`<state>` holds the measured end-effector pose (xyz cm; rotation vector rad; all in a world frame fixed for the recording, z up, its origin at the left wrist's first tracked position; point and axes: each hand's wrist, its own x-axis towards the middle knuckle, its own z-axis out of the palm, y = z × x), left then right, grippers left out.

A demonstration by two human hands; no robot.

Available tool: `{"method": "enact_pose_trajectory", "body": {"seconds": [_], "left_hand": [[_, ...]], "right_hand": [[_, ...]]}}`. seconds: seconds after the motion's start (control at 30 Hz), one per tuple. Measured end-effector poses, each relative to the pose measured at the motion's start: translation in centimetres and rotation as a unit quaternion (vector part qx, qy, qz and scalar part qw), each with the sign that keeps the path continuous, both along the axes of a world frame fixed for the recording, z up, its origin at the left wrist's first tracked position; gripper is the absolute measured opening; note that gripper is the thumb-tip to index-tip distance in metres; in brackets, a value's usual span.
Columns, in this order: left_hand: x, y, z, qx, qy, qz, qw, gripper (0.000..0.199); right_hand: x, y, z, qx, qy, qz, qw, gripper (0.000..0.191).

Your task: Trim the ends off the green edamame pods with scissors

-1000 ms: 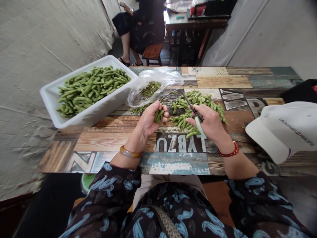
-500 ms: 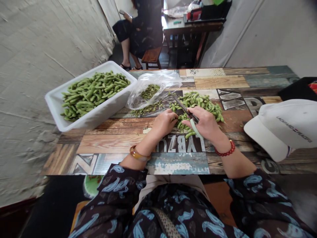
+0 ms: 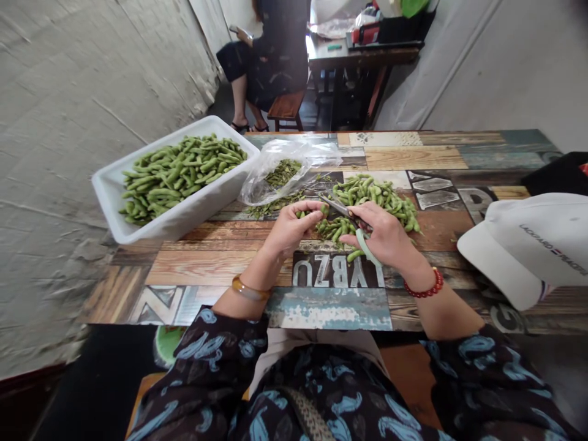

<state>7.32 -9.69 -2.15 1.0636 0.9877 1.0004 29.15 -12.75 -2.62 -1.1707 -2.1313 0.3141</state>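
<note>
Between thumb and fingers, my left hand [image 3: 296,225] is closed on a green edamame pod [image 3: 324,210], raised off the table. My right hand [image 3: 381,236] grips scissors [image 3: 361,240] with pale green handles, their blades pointing left at the pod's end. Behind and below the scissors lies a loose pile of edamame pods [image 3: 383,199]. Small trimmings [image 3: 281,174] sit in and beside a clear plastic bag [image 3: 316,153], just beyond my left hand. Farther left, a white tub [image 3: 184,225] holds many more pods.
A white cap [image 3: 533,245] lies on the patterned wooden table [image 3: 220,263] at the right, before a dark item. Beyond the table a person [image 3: 280,55] sits on a wooden stool [image 3: 285,107] holding a phone. A second table [image 3: 367,56] with items stands behind.
My left hand has risen from the pile and moved slightly left, now with a pod in its fingers. The scissors' blades have come to the pod's end. The whole view has shifted slightly.
</note>
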Motion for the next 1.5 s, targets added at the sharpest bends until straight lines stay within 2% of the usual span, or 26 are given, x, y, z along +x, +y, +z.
{"method": "enact_pose_trajectory", "body": {"seconds": [0.13, 0.33, 0.43, 0.6, 0.87, 1.17, 1.27, 1.4, 1.5], "left_hand": [[-0.2, 0.1, -0.1, 0.017, 0.017, 0.007, 1.0, 0.03], [-0.3, 0.2, -0.1, 0.129, 0.064, -0.002, 0.99, 0.019], [-0.3, 0.1, -0.2, 0.16, 0.081, -0.017, 0.984, 0.016], [-0.5, 0.2, -0.4, 0.182, 0.096, -0.025, 0.978, 0.013], [-0.6, 0.3, -0.6, 0.177, 0.094, -0.033, 0.979, 0.014], [-0.6, 0.8, -0.7, 0.234, 0.168, 0.02, 0.957, 0.009], [-0.5, 0.8, -0.8, 0.194, 0.153, 0.022, 0.969, 0.012], [-0.3, 0.7, -0.8, 0.038, 0.062, 0.027, 0.997, 0.024], [-0.1, 0.4, -0.5, -0.043, -0.011, 0.028, 0.999, 0.031]], "right_hand": [[-0.1, -0.1, -0.1, -0.027, -0.004, 0.018, 0.999, 0.049], [-0.5, -0.4, 0.1, -0.046, -0.022, 0.039, 0.998, 0.052], [-0.7, -0.5, 0.3, -0.042, -0.027, 0.04, 0.998, 0.05], [-0.7, -0.5, 0.4, -0.052, -0.024, 0.05, 0.997, 0.047], [-0.5, -0.4, 0.3, -0.044, -0.03, 0.054, 0.997, 0.038], [-0.2, -0.4, 0.1, -0.057, -0.06, 0.037, 0.996, 0.036], [-0.1, -0.3, -0.1, -0.053, -0.073, 0.034, 0.995, 0.036], [0.1, 0.0, -0.5, -0.023, -0.047, 0.016, 0.999, 0.036], [0.1, 0.2, -0.7, 0.002, -0.013, -0.018, 1.0, 0.038]]}}
